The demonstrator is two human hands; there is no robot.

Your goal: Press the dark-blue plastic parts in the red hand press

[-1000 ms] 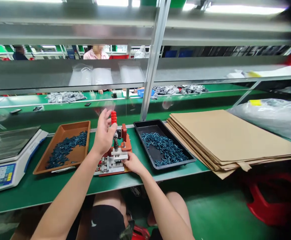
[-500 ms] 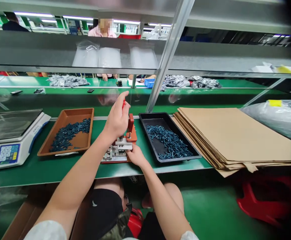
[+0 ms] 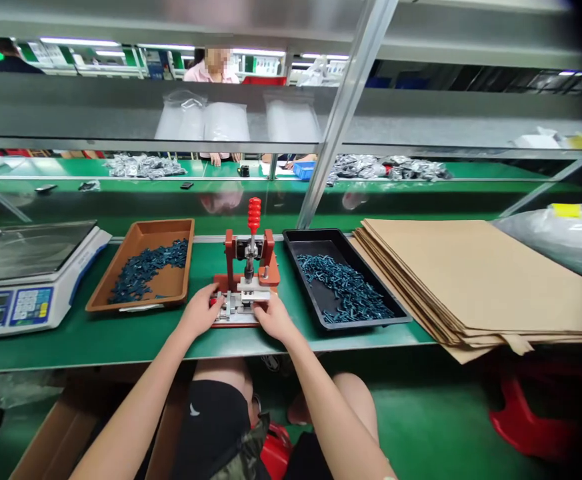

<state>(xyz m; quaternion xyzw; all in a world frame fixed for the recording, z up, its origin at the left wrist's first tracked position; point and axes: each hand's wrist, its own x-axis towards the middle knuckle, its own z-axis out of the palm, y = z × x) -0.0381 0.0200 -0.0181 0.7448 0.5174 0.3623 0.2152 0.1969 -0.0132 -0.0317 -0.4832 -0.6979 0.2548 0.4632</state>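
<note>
A hand-operated toggle press (image 3: pixel 248 283) stands on the bench in front of me, its red lever handle (image 3: pixel 254 215) pointing upright with no hand on it. At the left side of its metal base, my left hand (image 3: pixel 201 313) is closed around a small red knob (image 3: pixel 214 301). My right hand (image 3: pixel 275 319) is at the right side of the metal jig (image 3: pixel 248 297), thumb and fingers drawn together; whatever they pinch there is hidden. Small dark blue parts (image 3: pixel 138 270) lie in the brown tray (image 3: pixel 189 260), and thin blue pieces (image 3: pixel 345 290) in the black tray (image 3: pixel 321 237).
A digital scale (image 3: pixel 33 273) stands on the left. Brown cardboard sheets (image 3: pixel 461 273) are stacked to the right, with a plastic-wrapped bundle (image 3: pixel 571 233) behind. A metal post (image 3: pixel 348 113) rises behind the bench. Across from me, a person in pink (image 3: pixel 211 72) is at another bench.
My left hand has let go of the red lever handle and come down to the press's left side. The lever now stands upright. My right hand has stayed at the jig.
</note>
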